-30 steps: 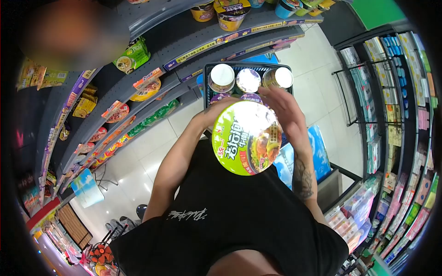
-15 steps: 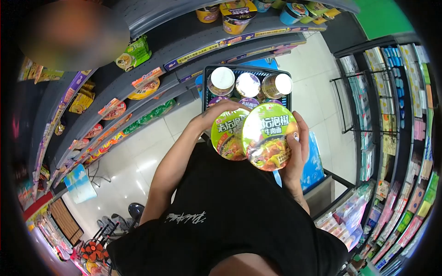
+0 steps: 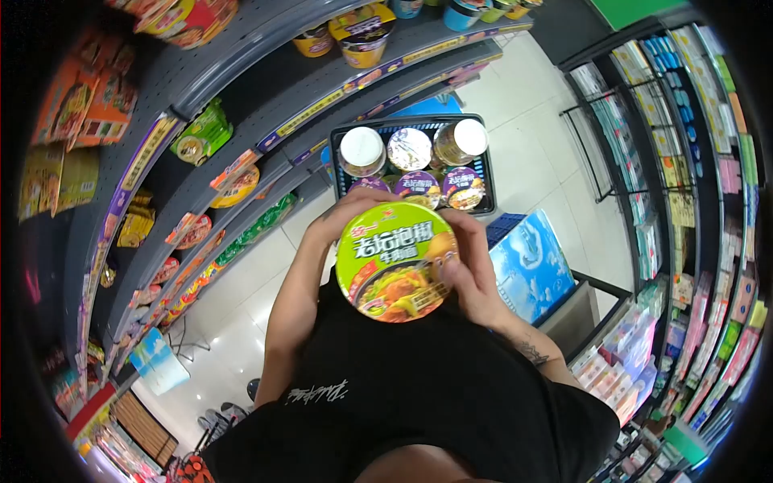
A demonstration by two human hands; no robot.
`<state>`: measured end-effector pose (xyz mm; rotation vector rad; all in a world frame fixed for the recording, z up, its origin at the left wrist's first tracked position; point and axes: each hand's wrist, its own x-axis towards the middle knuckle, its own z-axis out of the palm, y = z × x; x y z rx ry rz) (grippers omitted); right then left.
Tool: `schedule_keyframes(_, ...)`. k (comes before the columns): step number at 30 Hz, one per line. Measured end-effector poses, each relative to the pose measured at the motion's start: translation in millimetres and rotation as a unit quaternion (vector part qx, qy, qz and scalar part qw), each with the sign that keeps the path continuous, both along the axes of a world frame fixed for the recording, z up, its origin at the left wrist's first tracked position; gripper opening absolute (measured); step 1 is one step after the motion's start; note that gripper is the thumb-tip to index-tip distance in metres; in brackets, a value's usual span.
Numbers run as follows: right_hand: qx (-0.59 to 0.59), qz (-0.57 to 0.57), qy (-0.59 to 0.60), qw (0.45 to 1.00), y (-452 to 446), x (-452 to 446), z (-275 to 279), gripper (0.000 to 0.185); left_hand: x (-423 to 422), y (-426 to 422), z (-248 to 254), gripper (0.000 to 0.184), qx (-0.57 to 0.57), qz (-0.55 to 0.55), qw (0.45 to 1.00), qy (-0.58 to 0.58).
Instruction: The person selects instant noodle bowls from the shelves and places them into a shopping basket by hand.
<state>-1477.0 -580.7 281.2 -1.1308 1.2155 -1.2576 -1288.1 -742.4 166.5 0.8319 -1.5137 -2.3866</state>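
Note:
A round instant noodle bowl (image 3: 397, 262) with a green lid and a picture of noodles is held in front of my chest. My right hand (image 3: 473, 270) grips its right side, thumb over the lid's edge. Against the upper left of the bowl is my left hand (image 3: 348, 213), curled round with most of its fingers hidden behind it. Only one green lid shows; anything under it is hidden. Just beyond stands a dark shopping basket (image 3: 489, 173), holding noodle bowls with purple lids (image 3: 418, 188) and tubs with white (image 3: 361, 149) and silvery tops (image 3: 410, 150).
Shelves on the left carry a green noodle packet (image 3: 203, 133), a yellow noodle tub (image 3: 362, 36) and other packs. Blue sky-patterned boxes (image 3: 531, 262) stand right of the basket. Racks of packaged goods (image 3: 700, 201) line the right, across the tiled floor (image 3: 523, 145).
Two green-lidded bowls showed side by side; now one lid covers the spot where they were. My right hand has moved left, toward my left hand. The view has shifted slightly.

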Motion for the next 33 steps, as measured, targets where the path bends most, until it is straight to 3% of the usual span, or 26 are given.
schedule_keyframes(2, 0.018, -0.048, -0.025, 0.998, -20, -24, -21, 0.053, 6, 4, 13, 0.041, 0.073, 0.070, 0.989, 0.108)
schedule_keyframes(3, 0.021, -0.079, -0.019, 0.997, -38, -41, -39, 0.053, 5, 4, 15, 0.041, 0.072, 0.066, 0.989, 0.109)
schedule_keyframes(5, 0.071, -0.094, 0.219, 0.969, -80, -94, -93, 0.059, 4, 3, 18, 0.043, 0.061, 0.037, 0.987, 0.144)
schedule_keyframes(6, 0.047, -0.104, 0.380, 0.918, -100, -122, -133, 0.067, 5, -12, -16, 0.041, -0.045, -0.063, 0.981, 0.179)
schedule_keyframes(7, 0.024, -0.108, 0.530, 0.841, -115, -145, -166, 0.075, 4, -7, -9, 0.041, -0.045, -0.063, 0.981, 0.178)
schedule_keyframes(8, 0.025, -0.106, 0.527, 0.843, -125, -155, -182, 0.075, 7, 4, 8, 0.038, 0.033, 0.012, 0.983, 0.180)
schedule_keyframes(9, 0.068, -0.060, 0.631, 0.770, -139, -164, -193, 0.085, 8, 16, 23, 0.035, 0.106, 0.091, 0.973, 0.182)
schedule_keyframes(10, 0.110, -0.014, 0.722, 0.683, -149, -171, -204, 0.095, 6, 35, 34, 0.026, 0.024, 0.189, 0.974, 0.123)
schedule_keyframes(11, 0.107, -0.012, 0.720, 0.686, -158, -177, -215, 0.095, 6, 39, 36, 0.026, 0.022, 0.193, 0.974, 0.120)
schedule_keyframes(13, 0.150, 0.048, 0.773, 0.614, -172, -186, -240, 0.108, 5, 42, 38, 0.031, -0.134, 0.183, 0.958, 0.174)
schedule_keyframes(15, 0.140, 0.051, 0.768, 0.623, -178, -198, -258, 0.110, 8, 50, 40, 0.029, -0.132, 0.190, 0.957, 0.176)
schedule_keyframes(17, 0.175, 0.086, 0.708, 0.679, -181, -202, -246, 0.107, 14, 61, 38, 0.028, -0.059, 0.213, 0.961, 0.165)
schedule_keyframes(18, 0.149, 0.053, 0.662, 0.733, -174, -204, -235, 0.101, 14, 62, 34, 0.028, -0.020, 0.221, 0.962, 0.160)
schedule_keyframes(19, 0.144, 0.055, 0.663, 0.732, -166, -207, -231, 0.101, 15, 65, 31, 0.029, 0.022, 0.231, 0.960, 0.159)
schedule_keyframes(20, 0.063, -0.008, 0.597, 0.800, -157, -211, -226, 0.097, 14, 65, 29, 0.030, 0.063, 0.239, 0.956, 0.158)
schedule_keyframes(21, -0.019, -0.070, 0.517, 0.853, -147, -211, -222, 0.094, 13, 63, 26, 0.031, 0.103, 0.244, 0.951, 0.161)
schedule_keyframes(22, 0.033, -0.101, 0.341, 0.934, -138, -204, -213, 0.089, 12, 59, 23, 0.032, 0.140, 0.248, 0.944, 0.165)
schedule_keyframes(23, 0.083, -0.128, 0.151, 0.977, -129, -197, -198, 0.084, 11, 54, 22, 0.033, 0.175, 0.244, 0.938, 0.170)
schedule_keyframes(24, 0.146, -0.140, 0.126, 0.971, -118, -182, -151, 0.085, 7, 43, 20, 0.035, 0.208, 0.234, 0.934, 0.170)
schedule_keyframes(25, 0.139, -0.145, 0.125, 0.972, -108, -178, -141, 0.085, 2, 29, 22, 0.037, 0.230, 0.222, 0.933, 0.164)
schedule_keyframes(27, 0.030, -0.139, -0.026, 0.990, -88, -173, -128, 0.092, -6, 7, 42, 0.043, 0.227, 0.153, 0.957, 0.100)
schedule_keyframes(28, 0.026, -0.146, -0.024, 0.989, -77, -169, -120, 0.092, -12, 2, 54, 0.037, 0.214, 0.098, 0.966, 0.106)
schedule_keyframes(29, 0.000, -0.143, -0.115, 0.983, -68, -162, -111, 0.097, -17, 0, 61, 0.031, 0.199, 0.043, 0.973, 0.112)
schedule_keyframes(30, -0.027, -0.135, -0.205, 0.969, -60, -155, -103, 0.101, -20, 0, 56, 0.034, 0.173, 0.035, 0.978, 0.110)
schedule_keyframes(31, -0.033, -0.137, -0.202, 0.969, -52, -149, -98, 0.101, -21, 1, 46, 0.034, 0.169, 0.031, 0.979, 0.113)
schedule_keyframes(33, -0.076, -0.126, -0.258, 0.955, -36, -140, -89, 0.106, -21, 0, 14, 0.032, 0.261, 0.067, 0.962, 0.049)
